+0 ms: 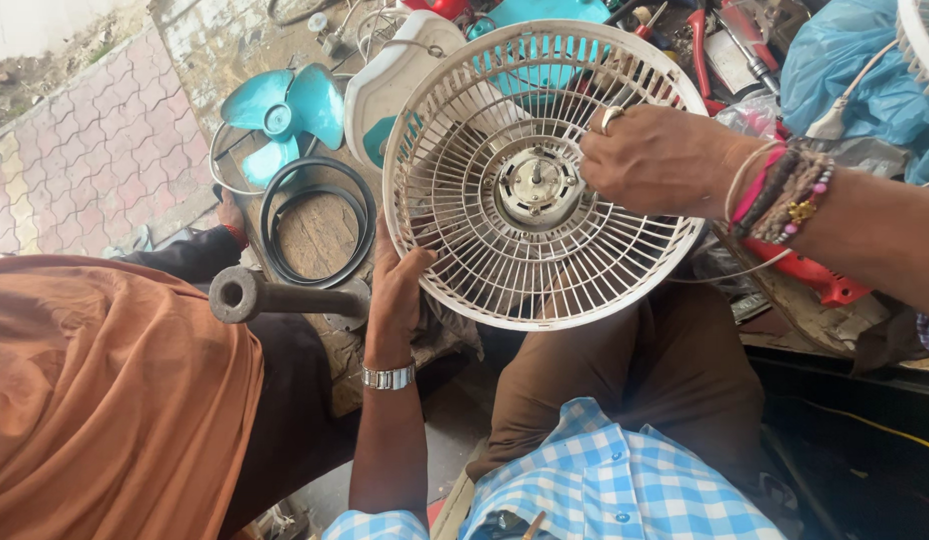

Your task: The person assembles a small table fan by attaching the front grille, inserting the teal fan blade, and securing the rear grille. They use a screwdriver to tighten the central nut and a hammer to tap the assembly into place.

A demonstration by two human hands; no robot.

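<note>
While the left hand grips the lower left rim of the white fan grille, its fingers curled behind the wires and the thumb on the front, the right hand rests on the grille's right side with its fingers closed near the hub; whether they pinch a small part there I cannot tell. The grille is held up over the person's lap, tilted toward the camera, with the bare motor shaft showing at the middle. As a judgement, the work in hand is on the hub fastening of the rear grille, the blade being already off: a teal blade lies on the counter to the left, just above a black ring. The next move would call for a steady left grip so the grille does not turn, and a fine fingertip hold at the centre. A white and teal fan housing lies behind the grille. As for packages, a blue plastic bag sits bulging at the upper right, and red-handled tools lie near it; no label or sign can be made out. A second person in an orange garment sits at the left, beside a rusty pipe.
</note>
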